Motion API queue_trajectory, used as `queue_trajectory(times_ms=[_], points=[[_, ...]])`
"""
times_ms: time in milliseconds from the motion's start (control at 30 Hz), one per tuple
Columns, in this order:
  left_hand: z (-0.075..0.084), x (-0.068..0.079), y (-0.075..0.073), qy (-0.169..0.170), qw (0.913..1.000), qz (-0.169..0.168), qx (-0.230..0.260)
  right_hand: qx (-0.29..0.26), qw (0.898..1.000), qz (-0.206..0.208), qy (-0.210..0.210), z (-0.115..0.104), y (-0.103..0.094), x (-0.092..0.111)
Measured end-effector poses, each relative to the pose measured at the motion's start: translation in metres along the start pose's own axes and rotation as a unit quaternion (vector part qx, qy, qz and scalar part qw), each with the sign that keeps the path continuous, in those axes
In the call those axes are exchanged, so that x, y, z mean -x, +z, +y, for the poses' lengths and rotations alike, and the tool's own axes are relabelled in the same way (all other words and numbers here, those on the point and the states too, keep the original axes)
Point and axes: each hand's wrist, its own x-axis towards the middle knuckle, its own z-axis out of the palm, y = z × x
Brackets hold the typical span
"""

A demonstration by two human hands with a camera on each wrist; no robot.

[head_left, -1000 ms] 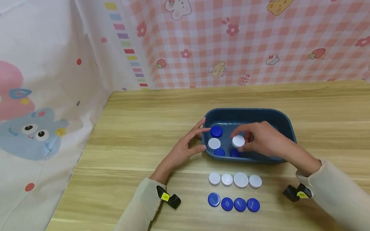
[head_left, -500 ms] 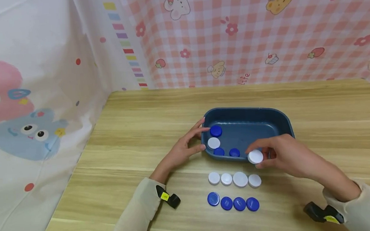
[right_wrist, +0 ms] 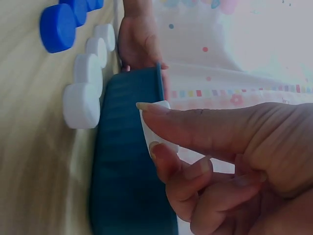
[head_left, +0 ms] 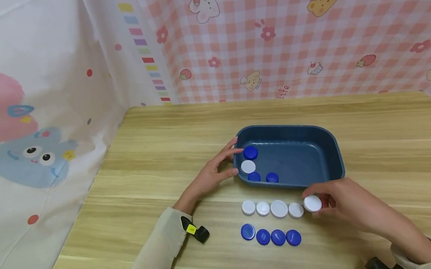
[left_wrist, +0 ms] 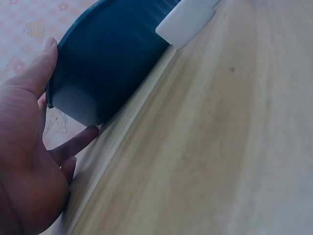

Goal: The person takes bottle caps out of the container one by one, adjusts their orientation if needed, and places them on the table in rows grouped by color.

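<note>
Between thumb and fingertips my right hand (head_left: 351,204) pinches a white bottle cap (head_left: 312,203), just right of a row of white bottle caps (head_left: 279,208) and in front of the bin. The right wrist view shows the pinched cap (right_wrist: 157,131) edge-on, above the table. My left hand (head_left: 212,176) touches the left end of the dark blue bin (head_left: 293,159), its fingers spread and loosely bent. Inside, at the bin's left side, lie a blue cap (head_left: 250,152), a white cap (head_left: 248,166) and two smaller blue caps (head_left: 272,177).
A row of blue bottle caps (head_left: 278,237) lies in front of the white row on the wooden table (head_left: 157,145). Behind the table hangs a pink checked cloth (head_left: 291,45), with a white cartoon-print cloth (head_left: 63,97) on the left.
My right hand has carried the white cap out of the bin, over its front rim and down to the right end of the white row. The left hand has stayed at the bin.
</note>
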Motion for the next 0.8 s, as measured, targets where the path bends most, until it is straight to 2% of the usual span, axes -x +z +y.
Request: queue_trajectory(times_ms=[200,367,800], points=[[0.001,0.001,0.0,-0.001,1.0,0.002,-0.008,0.003,1.0,0.025,0.016,0.009,0.017,0.01],[0.0,0.002,0.002,-0.003,0.9999,-0.007,-0.01,0.0,0.999,0.03,0.034,0.014,0.03,0.016],[0.003,0.0,0.0,0.0,1.0,-0.001,-0.006,0.024,0.997,0.037,0.062,0.016,0.036,0.009]])
